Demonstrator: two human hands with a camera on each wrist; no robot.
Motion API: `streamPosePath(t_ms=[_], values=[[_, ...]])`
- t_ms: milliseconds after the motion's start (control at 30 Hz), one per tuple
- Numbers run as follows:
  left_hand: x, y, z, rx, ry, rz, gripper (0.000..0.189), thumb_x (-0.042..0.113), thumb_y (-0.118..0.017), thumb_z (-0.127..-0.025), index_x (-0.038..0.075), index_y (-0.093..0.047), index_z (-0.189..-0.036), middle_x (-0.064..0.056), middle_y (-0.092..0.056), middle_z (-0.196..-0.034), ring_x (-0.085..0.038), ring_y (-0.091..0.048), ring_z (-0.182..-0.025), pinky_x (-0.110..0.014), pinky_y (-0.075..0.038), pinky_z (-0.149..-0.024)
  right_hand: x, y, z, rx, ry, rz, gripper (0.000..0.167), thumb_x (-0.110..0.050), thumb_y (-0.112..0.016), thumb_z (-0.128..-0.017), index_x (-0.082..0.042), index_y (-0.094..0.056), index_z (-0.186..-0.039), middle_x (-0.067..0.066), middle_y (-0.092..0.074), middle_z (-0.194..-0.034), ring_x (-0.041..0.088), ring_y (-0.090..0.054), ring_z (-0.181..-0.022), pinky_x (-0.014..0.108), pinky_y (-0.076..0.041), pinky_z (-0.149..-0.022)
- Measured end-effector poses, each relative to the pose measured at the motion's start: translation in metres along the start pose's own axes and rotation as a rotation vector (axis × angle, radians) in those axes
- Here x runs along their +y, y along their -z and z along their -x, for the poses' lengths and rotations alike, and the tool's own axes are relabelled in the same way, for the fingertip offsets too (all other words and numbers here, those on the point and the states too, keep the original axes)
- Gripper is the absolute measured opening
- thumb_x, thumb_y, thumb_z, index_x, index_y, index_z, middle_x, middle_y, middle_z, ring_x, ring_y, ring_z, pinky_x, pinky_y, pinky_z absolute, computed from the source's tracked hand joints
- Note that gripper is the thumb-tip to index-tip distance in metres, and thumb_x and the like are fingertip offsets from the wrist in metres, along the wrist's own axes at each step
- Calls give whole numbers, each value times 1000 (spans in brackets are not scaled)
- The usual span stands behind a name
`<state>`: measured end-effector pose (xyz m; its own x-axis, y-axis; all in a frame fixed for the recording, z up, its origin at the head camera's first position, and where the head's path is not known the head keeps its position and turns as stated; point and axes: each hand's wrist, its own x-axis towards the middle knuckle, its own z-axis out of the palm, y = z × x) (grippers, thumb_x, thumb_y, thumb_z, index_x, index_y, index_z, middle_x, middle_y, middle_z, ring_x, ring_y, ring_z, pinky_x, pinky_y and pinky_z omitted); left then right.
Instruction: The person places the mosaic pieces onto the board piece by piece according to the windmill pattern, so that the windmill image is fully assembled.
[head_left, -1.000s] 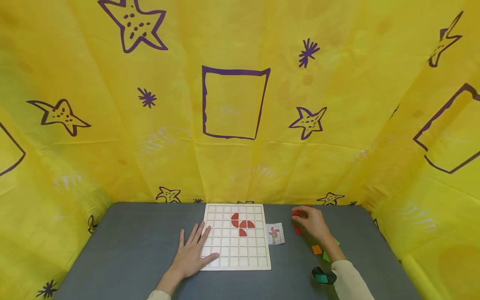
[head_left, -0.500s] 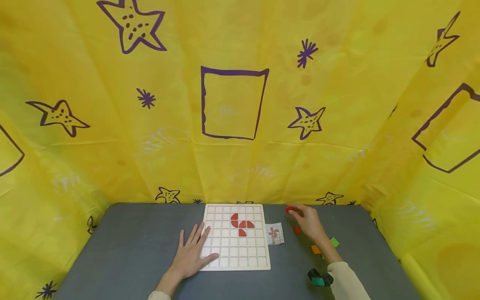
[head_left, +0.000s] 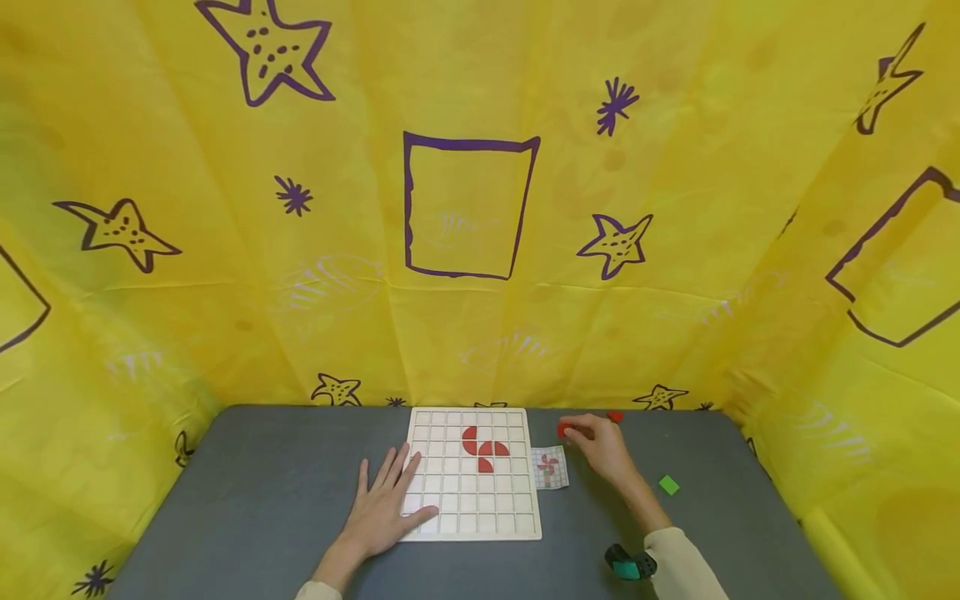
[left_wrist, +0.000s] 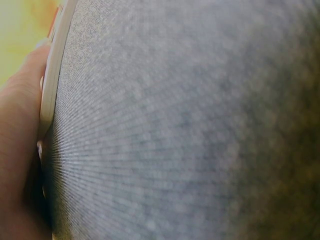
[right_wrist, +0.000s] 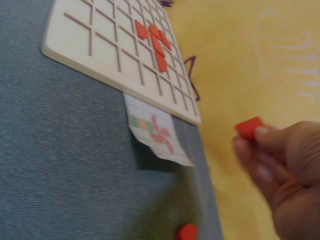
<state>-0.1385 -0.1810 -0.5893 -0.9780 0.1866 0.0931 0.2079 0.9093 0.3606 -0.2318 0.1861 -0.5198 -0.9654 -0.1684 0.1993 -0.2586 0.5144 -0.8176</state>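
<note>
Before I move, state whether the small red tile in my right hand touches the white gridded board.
Apart: the head view shows grey tabletop between the red tile and white board.

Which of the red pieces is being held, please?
The red piece pinched by the right hand; the other visible red pieces lie on the gridded board or the grey table.

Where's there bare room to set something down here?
Bare table lies between the left hand and the yellow cloth, and right of the green piece. The board's lower right cells are free too. It's crowded around the right hand, with the held red piece and pattern card close by; the right forearm hides what's beneath.
</note>
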Motion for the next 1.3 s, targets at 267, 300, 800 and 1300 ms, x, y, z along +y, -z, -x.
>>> streamPosePath(t_ms=[267,300,800,1300], values=[[0,-1,1,-5,4,0,93,72,-55,-84,15,-34,-154,-8,-20,-162,-34,-17,-148,-65,4,-112,-10,-11,8,48,-62,-74,20,-11,-78,-82,-6,-76,-102,5,-75,-91,18,-72,-81,26,-58,-71],[0,-1,1,-6,5,1,93,72,-55,-84,14,-34,-154,-8,-20,-162,-34,-17,-148,-65,4,-112,-11,-13,8,45,-63,-75,18,-11,-79,-82,-8,-77,-100,4,-75,-90,17,-72,-81,25,-57,-71],[0,2,1,-19,18,-2,93,73,-54,-84,14,-35,-153,-9,-20,-162,-35,-17,-148,-65,4,-112,-17,-38,12,-34,-181,-205,14,-10,-79,-82,-3,-77,-93,10,-74,-87,33,-70,-77,44,-58,-69],[0,1,1,-7,8,-15,93,73,-54,-83,14,-36,-153,-9,-22,-162,-34,-19,-148,-65,1,-112,-17,-64,21,-125,-155,-171,15,-13,-81,-81,-2,-78,-90,7,-74,-82,17,-70,-71,25,-55,-61]])
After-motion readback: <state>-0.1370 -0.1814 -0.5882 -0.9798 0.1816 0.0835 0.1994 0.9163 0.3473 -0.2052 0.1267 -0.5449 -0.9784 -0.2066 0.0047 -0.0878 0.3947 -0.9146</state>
